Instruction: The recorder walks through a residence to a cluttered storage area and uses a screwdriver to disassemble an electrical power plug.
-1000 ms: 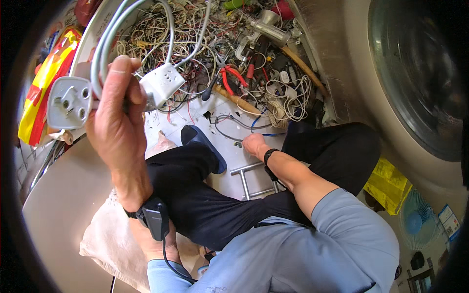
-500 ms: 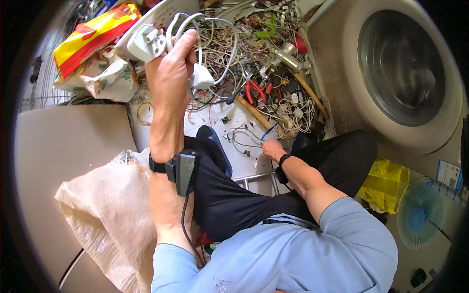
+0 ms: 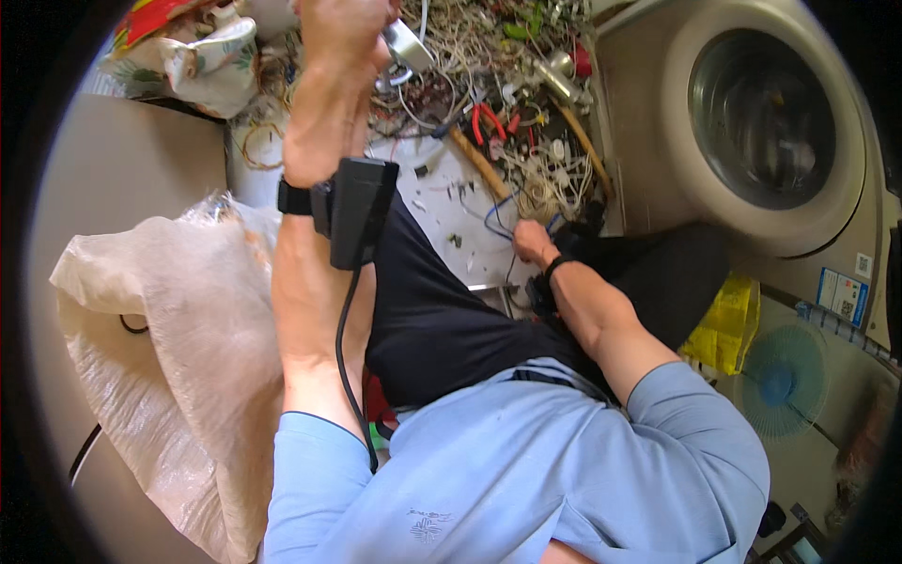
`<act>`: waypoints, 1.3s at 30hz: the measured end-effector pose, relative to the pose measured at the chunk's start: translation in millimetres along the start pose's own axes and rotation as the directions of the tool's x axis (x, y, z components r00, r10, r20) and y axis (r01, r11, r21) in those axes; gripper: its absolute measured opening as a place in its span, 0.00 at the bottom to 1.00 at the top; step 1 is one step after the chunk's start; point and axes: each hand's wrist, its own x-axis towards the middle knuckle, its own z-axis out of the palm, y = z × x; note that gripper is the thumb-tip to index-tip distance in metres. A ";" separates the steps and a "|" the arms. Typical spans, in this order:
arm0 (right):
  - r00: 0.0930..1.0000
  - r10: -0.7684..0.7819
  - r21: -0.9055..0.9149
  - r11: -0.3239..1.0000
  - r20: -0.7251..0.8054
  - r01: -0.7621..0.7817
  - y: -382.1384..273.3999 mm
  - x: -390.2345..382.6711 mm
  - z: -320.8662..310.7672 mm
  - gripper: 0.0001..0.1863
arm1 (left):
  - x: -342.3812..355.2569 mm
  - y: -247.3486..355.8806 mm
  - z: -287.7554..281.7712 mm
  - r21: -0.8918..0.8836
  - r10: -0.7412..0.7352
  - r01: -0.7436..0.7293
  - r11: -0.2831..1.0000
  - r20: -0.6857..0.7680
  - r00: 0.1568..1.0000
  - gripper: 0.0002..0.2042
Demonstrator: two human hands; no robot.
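A left hand (image 3: pixel 343 23), partly cut off by the frame, is clamping on a white electrical fitting (image 3: pixel 407 47), apparently holding it clear of the wire tangle (image 3: pixel 479 49) beyond. Well apart, the right hand (image 3: pixel 534 242) is keeping its fingers together on what appears to be a blue cable (image 3: pixel 488 219), perhaps steadying it above the pale floor (image 3: pixel 437 221). Red-handled pliers (image 3: pixel 476 124) are lying at the tangle's near edge, likely for easy reach; a pale sack (image 3: pixel 188 348) is slumping beside the left arm.
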 end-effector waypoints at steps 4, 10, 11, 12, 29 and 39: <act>0.989 0.058 0.043 0.998 -0.135 -0.052 48.0 5.1 29.0 0.09 | 2.6 -23.4 23.5 -0.054 0.002 0.003 0.999 0.078 0.997 0.06; 0.981 0.187 0.209 0.962 -0.045 -0.174 46.4 30.2 16.9 0.09 | 3.9 -13.4 37.7 0.057 -0.129 0.125 0.990 0.069 0.989 0.05; 0.960 0.225 0.265 0.948 -0.166 -0.177 66.1 34.8 8.4 0.09 | 7.0 -20.8 39.3 0.026 -0.126 0.124 0.992 0.134 0.983 0.05; 0.920 0.267 0.314 0.934 -0.288 -0.173 85.4 39.3 -2.2 0.10 | 12.2 -24.1 41.8 0.009 -0.120 0.120 0.993 0.163 0.979 0.05; 0.521 -0.045 -0.038 0.999 -0.853 0.025 62.6 112.2 -391.6 0.13 | -5.8 -18.3 39.1 -0.027 -0.098 0.099 0.995 0.045 0.994 0.08; 0.250 -0.211 -0.251 0.957 -0.945 -0.142 97.9 79.6 -530.4 0.04 | -18.7 -10.9 76.1 -0.032 -0.060 0.065 0.997 0.136 0.989 0.07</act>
